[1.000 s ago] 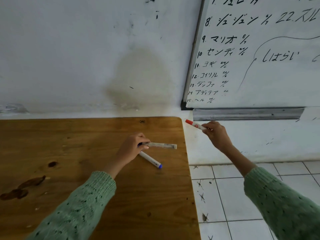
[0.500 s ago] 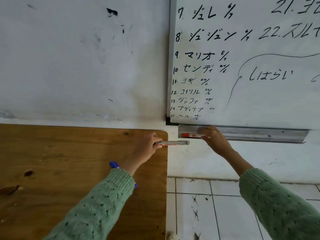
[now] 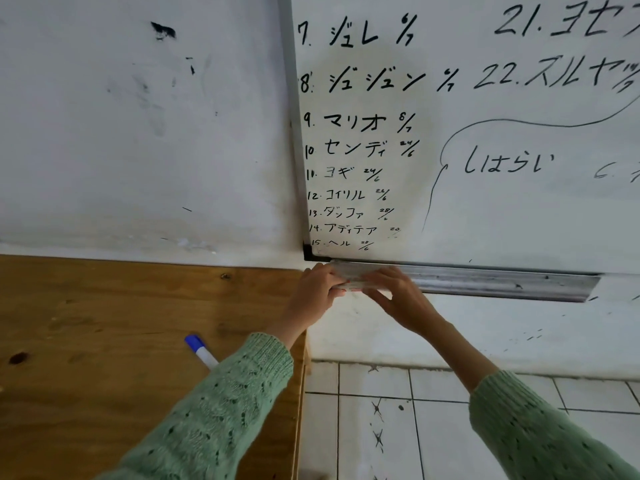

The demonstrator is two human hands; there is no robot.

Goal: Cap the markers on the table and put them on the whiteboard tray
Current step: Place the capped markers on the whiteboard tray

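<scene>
At the left end of the metal whiteboard tray (image 3: 502, 282), my left hand (image 3: 317, 292) is shut on a white marker (image 3: 349, 284) held level against the tray. My right hand (image 3: 398, 299) meets it from the right. Its fingers lie over the tray edge and its thumb sits below the marker's right end. Whether it grips the marker I cannot tell. The red-capped marker is hidden behind my hands. A blue-capped marker (image 3: 198, 348) lies on the wooden table (image 3: 104, 323), its lower end covered by my left sleeve.
The whiteboard (image 3: 485, 150) with black writing hangs above the tray. The table's right edge ends just left of the tray, with white floor tiles (image 3: 381, 427) below. To the right of my hands the tray runs on, bare metal.
My left hand has carried the white marker up and right from the table edge to the tray's left end. My right hand stays at the tray, where the red marker no longer shows.
</scene>
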